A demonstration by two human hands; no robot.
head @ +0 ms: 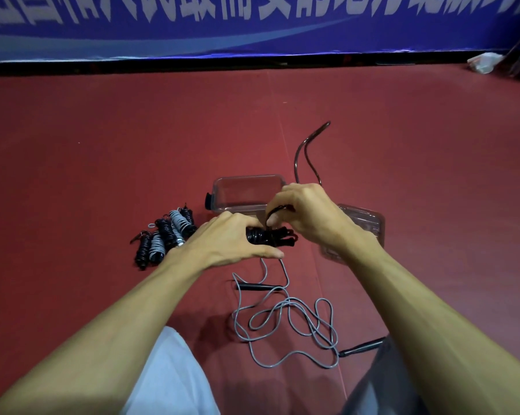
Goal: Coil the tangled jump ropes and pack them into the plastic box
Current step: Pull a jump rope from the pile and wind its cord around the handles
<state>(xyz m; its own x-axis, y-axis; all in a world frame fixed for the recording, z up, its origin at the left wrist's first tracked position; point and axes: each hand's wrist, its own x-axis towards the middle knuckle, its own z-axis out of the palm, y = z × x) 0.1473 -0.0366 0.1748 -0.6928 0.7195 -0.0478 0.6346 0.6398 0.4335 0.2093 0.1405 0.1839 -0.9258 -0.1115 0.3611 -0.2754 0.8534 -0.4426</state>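
Note:
My left hand [228, 241] grips the handles of a black jump rope [267, 236], partly wound into a bundle above the red floor. My right hand [306, 211] pinches that rope's cord just above the bundle. The cord's free loop [305, 151] trails away behind my right hand. A clear plastic box [246, 191] stands open and empty just beyond my hands. A grey jump rope [291, 322] lies tangled on the floor near my knees, its black handles at its edges. Several coiled ropes [163, 238], black and grey, lie in a pile to the left.
The box's clear lid [369, 226] lies on the floor to the right, partly under my right wrist. A blue banner [252, 25] runs along the far wall. A crumpled white bag [484, 62] sits at the far right.

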